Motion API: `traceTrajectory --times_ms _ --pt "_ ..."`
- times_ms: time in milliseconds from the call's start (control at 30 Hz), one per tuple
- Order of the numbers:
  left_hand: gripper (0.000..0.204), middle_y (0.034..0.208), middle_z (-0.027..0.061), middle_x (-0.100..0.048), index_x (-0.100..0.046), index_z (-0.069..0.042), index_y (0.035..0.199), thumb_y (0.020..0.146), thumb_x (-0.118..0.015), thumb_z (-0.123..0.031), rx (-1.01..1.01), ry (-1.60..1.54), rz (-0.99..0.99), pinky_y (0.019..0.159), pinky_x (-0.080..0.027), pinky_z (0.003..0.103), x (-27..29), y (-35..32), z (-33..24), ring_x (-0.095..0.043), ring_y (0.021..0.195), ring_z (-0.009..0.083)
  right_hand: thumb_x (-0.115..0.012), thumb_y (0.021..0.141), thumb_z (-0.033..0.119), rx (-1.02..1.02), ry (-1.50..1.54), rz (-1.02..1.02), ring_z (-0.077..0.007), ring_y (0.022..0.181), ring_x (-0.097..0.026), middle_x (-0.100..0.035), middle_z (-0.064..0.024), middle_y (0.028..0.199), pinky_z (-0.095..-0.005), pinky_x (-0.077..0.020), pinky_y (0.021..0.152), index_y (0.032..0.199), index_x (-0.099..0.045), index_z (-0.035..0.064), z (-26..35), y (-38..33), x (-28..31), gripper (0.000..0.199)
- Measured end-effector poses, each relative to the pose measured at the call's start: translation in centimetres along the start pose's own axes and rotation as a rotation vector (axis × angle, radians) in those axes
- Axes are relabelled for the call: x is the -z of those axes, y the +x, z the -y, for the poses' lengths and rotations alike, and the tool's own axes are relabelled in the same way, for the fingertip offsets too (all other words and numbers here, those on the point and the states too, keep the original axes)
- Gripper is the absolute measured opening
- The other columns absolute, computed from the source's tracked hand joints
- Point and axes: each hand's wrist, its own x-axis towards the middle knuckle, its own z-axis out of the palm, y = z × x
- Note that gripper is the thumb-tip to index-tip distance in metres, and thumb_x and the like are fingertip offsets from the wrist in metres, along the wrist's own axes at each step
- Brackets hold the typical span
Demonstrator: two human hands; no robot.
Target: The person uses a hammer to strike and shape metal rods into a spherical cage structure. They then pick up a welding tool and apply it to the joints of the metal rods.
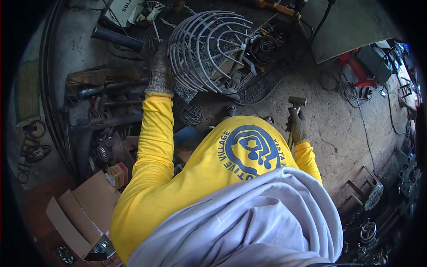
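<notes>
At the upper middle stands a domed wire cage of curved, ringed metal rods, its spokes meeting at a hub on the right side. My left hand, in a grey knit glove with dark fingers, is closed at the cage's left edge; the fingertips are partly hidden. Lower down on the right, my right hand, also gloved, is wrapped round the handle of a hammer. The hammer's blocky head points up and away from me, apart from the cage.
Metal bars and a dark pipe lie left. An opened cardboard box sits lower left. A small wire bundle rests near my feet. A red-and-grey machine with cables stands right, beside a metal sheet.
</notes>
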Motion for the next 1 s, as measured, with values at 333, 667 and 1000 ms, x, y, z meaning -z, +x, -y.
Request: traceTrajectory --times_ms 333,667,1000 --pt "0.034 0.126 0.0206 -0.060 -0.053 0.001 0.132 0.103 -0.043 -0.012 -0.598 0.431 -0.018 0.102 -0.044 0.039 5.7 1.1 4.2 -0.057 0.118 0.0318 -0.060 0.099 0.035 0.031 -0.128 0.021 -0.0104 0.056 -0.052 -0.055 0.0007 0.074 -0.0269 -0.0461 0.048 0.115 -0.060 0.0093 1.0 -0.7 0.2 0.030" --pt "0.034 0.125 0.0222 -0.061 -0.056 0.002 0.130 0.102 -0.046 -0.013 -1.025 1.045 -0.127 0.101 -0.046 0.041 10.3 0.7 5.2 -0.059 0.116 0.0364 -0.061 0.096 0.036 0.019 -0.310 0.014 -0.0135 0.059 -0.058 -0.059 -0.0032 0.077 -0.0289 -0.0519 0.053 0.111 -0.062 0.0062 0.3 -2.1 -0.7 0.033" --pt "0.051 0.142 0.0177 -0.055 -0.051 -0.002 0.141 0.100 -0.056 -0.033 0.138 -0.284 -0.374 0.109 -0.038 0.035 10.2 -4.3 2.4 -0.053 0.129 0.0257 -0.063 0.095 0.034 0.042 -0.320 -0.029 -0.0145 0.059 -0.058 -0.061 -0.0035 0.078 -0.0298 -0.0497 0.053 0.106 -0.064 0.0050 -1.8 -5.2 -3.9 0.031"
